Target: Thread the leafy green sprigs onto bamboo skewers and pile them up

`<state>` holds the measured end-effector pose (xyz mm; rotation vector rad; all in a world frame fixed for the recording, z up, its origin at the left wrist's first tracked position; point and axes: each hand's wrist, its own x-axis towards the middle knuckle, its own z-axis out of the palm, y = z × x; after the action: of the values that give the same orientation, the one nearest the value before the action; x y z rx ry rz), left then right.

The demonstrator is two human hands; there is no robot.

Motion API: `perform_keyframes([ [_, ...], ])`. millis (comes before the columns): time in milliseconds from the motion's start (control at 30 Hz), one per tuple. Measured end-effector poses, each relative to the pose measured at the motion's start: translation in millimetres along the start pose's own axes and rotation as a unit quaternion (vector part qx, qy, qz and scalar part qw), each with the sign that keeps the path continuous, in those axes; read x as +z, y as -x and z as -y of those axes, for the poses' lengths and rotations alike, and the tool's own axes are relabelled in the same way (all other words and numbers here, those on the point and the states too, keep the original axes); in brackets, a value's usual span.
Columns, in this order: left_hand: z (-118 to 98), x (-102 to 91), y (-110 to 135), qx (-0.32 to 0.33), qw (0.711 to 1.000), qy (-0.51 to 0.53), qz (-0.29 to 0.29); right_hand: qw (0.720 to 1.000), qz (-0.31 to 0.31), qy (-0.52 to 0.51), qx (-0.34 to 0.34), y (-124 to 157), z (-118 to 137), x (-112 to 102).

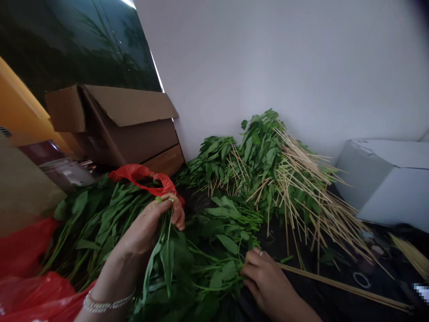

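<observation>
My left hand (169,210) pinches a small bunch of leafy green stems (167,255), its long leaves hanging down. Loose leafy greens (217,241) lie below and between my hands. My right hand (259,273) is low at the right side of this pile, fingers curled against the stems. What is inside its grip is hidden. Several thin bamboo sticks (342,286) stretch to the right from behind that hand; I cannot tell whether it holds them. Beside my left forearm, more long-stemmed greens (107,219) lie in a red plastic bag (144,174).
Greens threaded on bamboo sticks (268,147) are heaped against the white wall (268,67). An open cardboard box (134,134) stands back left, a white box (382,174) at right. More thin sticks (412,255) and a roll of tape (362,280) lie at the right.
</observation>
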<state>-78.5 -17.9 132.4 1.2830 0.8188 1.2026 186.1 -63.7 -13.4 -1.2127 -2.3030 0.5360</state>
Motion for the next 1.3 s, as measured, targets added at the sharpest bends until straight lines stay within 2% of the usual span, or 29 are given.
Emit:
perform_keyframes([
  [100,-2.6,-3.1,5.3,0.000,0.999,-0.035,-0.014,0.985,-0.081,-0.153,0.020,-1.0,-5.2,-15.7],
  [167,-6.1,-5.3,8.0,0.016,0.997,-0.063,-0.031,0.956,-0.145,-0.244,0.072,-2.0,-10.3,-24.4],
  [233,-11.5,-6.4,11.0,0.041,0.994,-0.095,-0.048,0.919,-0.180,-0.325,0.133,-3.4,-15.5,-28.0],
  [300,-17.5,-5.4,14.6,0.053,0.987,-0.135,-0.066,0.883,-0.187,-0.394,0.173,-4.8,-19.7,-26.9],
  [433,-25.1,4.3,21.2,0.051,0.964,-0.246,-0.091,0.833,-0.178,-0.486,0.195,-7.1,-25.5,-17.3],
  [500,-24.2,11.6,21.8,0.068,0.949,-0.293,-0.089,0.814,-0.173,-0.517,0.199,-7.7,-29.0,-11.9],
  [567,-19.4,19.1,19.7,0.079,0.936,-0.336,-0.060,0.802,-0.173,-0.538,0.195,-7.9,-32.5,-8.1],
  [667,-4.7,29.9,12.7,0.088,0.909,-0.407,0.012,0.801,-0.165,-0.544,0.184,-8.2,-34.6,-7.6],
  [800,25.0,43.6,1.4,0.137,0.861,-0.481,0.089,0.820,-0.157,-0.518,0.187,-8.9,-29.8,-14.1],
  [1000,59.5,55.1,-10.6,0.184,0.809,-0.549,0.104,0.844,-0.156,-0.477,0.191,-9.0,-23.9,-18.7],
  [1300,74.6,57.9,-13.7,0.199,0.758,-0.608,0.126,0.863,-0.143,-0.448,0.184,-8.7,-24.0,-17.1],
])
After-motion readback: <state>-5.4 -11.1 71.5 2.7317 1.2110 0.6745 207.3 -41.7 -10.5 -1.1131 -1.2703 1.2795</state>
